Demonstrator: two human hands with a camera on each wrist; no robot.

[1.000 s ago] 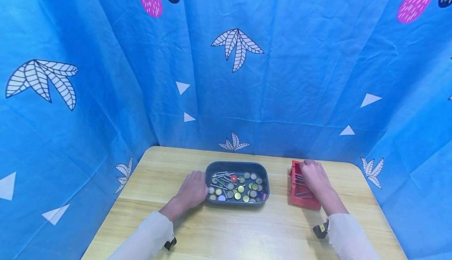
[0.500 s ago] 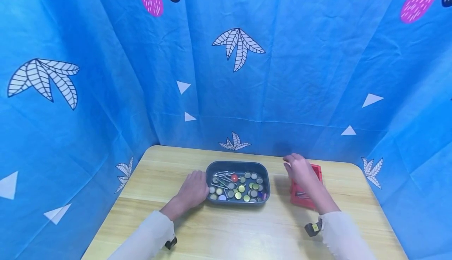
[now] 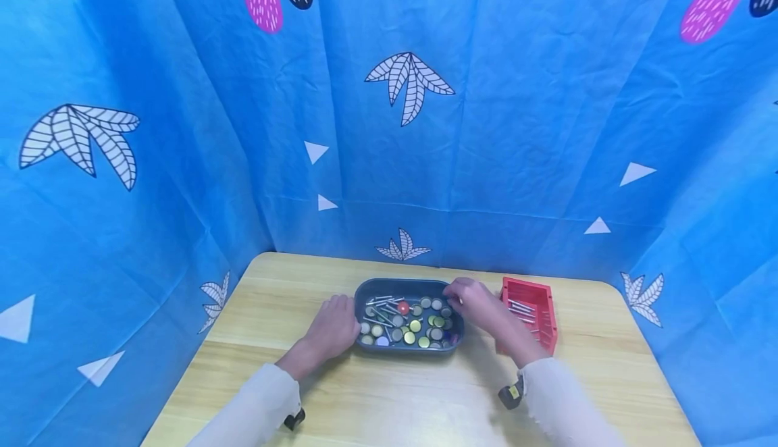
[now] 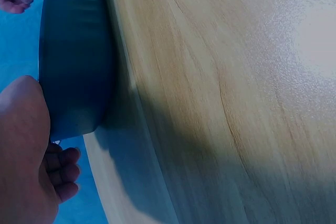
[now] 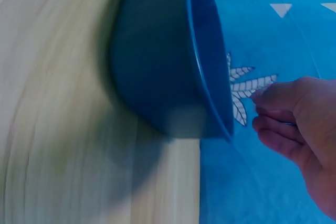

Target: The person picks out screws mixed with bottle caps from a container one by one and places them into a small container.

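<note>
A dark grey-blue tray [image 3: 419,351] stands on the table, holding bottle caps [image 3: 410,337], screws or nails [image 3: 381,315] and a small red ball-like piece [image 3: 403,307]. My left hand [image 3: 333,325] grips its left end; in the left wrist view the thumb lies along the tray wall [image 4: 79,51], with fingers curled around the end. Over the tray's right end hovers my right hand [image 3: 477,304]. In the right wrist view its fingers [image 5: 278,127] are loosely bent beside the rim, with nothing visible between them.
A red divided box [image 3: 554,319] with several metal screws or nails [image 3: 521,310] in it stands right of the tray, partly behind the right forearm. A blue patterned curtain [image 3: 516,129] rises behind the wooden table [image 3: 395,400].
My right hand has moved left from the red box to above the tray's right end, uncovering the box's contents. My left hand has stayed at the tray's left end.
</note>
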